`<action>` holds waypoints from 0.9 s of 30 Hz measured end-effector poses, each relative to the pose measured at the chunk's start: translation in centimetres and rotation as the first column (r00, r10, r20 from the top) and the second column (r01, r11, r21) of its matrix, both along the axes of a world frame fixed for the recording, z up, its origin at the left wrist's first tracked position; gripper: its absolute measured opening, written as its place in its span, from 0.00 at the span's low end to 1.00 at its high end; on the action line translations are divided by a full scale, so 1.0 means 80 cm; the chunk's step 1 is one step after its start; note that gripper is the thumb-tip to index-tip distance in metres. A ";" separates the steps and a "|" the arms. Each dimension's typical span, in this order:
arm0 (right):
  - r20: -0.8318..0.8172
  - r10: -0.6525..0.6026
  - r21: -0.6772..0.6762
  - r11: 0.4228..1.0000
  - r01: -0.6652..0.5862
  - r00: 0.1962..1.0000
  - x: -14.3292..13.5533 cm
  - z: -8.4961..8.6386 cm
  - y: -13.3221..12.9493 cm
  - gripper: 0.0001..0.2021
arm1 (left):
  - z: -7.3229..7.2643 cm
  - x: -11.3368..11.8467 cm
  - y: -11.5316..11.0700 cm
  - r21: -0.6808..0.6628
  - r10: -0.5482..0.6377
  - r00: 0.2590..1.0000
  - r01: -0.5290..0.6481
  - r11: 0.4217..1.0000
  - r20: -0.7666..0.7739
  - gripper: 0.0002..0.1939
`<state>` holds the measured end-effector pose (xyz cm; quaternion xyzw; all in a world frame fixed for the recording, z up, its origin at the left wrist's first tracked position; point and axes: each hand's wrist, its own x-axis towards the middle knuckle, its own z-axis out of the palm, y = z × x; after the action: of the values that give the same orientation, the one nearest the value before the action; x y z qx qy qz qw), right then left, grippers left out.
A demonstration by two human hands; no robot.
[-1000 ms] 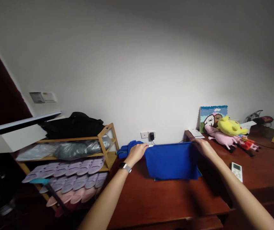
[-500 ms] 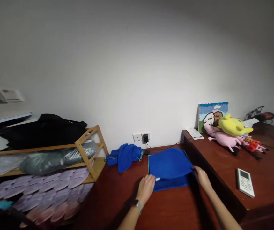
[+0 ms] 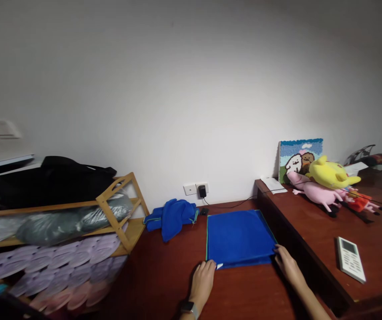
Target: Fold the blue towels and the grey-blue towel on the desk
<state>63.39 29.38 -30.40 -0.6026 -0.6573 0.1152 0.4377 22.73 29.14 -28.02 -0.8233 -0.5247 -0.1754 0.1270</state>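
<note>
A blue cloth (image 3: 240, 238) with green edging lies folded on the reddish-brown table (image 3: 164, 275), a small white tag showing at its near left corner. My left hand (image 3: 203, 278), with a watch on the wrist, pinches that near left corner. At the near right corner, my right hand (image 3: 287, 263) has its fingers closed on the cloth's edge. Farther left, a crumpled pile of blue cloth (image 3: 172, 218) rests against the wall side of the table, apart from both hands.
A raised brown desk (image 3: 331, 231) on the right bears a white remote control (image 3: 351, 258), plush toys (image 3: 331, 175) and a dog picture (image 3: 299, 158). A black charger (image 3: 202, 191) is plugged in, its cable trailing right. On the left, a wooden rack (image 3: 129, 240) holds slippers (image 3: 67, 251).
Both hands have come nearer to me, drawing the cloth's upper layer down until it lies flat over the lower one. The view has turned slightly.
</note>
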 end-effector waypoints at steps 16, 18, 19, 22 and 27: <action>0.570 -0.065 -0.157 0.970 0.186 0.819 -0.102 0.066 0.013 0.21 | 0.007 -0.095 -0.007 -0.042 0.007 0.992 -0.002 0.999 0.129 0.20; 0.526 -0.035 -0.166 0.976 0.143 0.850 -0.155 0.069 0.020 0.23 | 0.002 -0.161 -0.004 -0.040 0.168 0.979 -0.164 0.986 0.116 0.21; 0.507 -0.006 -0.196 0.973 0.122 0.862 -0.181 0.066 0.023 0.25 | -0.001 -0.198 -0.003 -0.040 0.250 0.963 -0.248 0.968 0.099 0.22; 0.478 0.089 -0.330 0.940 0.085 0.874 -0.236 0.048 0.033 0.28 | -0.011 -0.302 -0.009 -0.060 0.449 0.893 -0.447 0.892 0.018 0.26; 0.512 0.092 -0.325 0.941 0.094 0.854 -0.249 0.016 0.063 0.29 | -0.033 -0.378 -0.021 -0.143 0.513 0.856 -0.516 0.844 -0.063 0.29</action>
<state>43.47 34.42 -29.11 -0.6775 -0.7208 0.0592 0.1338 -7.49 27.43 -30.68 -0.6618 -0.7366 -0.0846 0.1106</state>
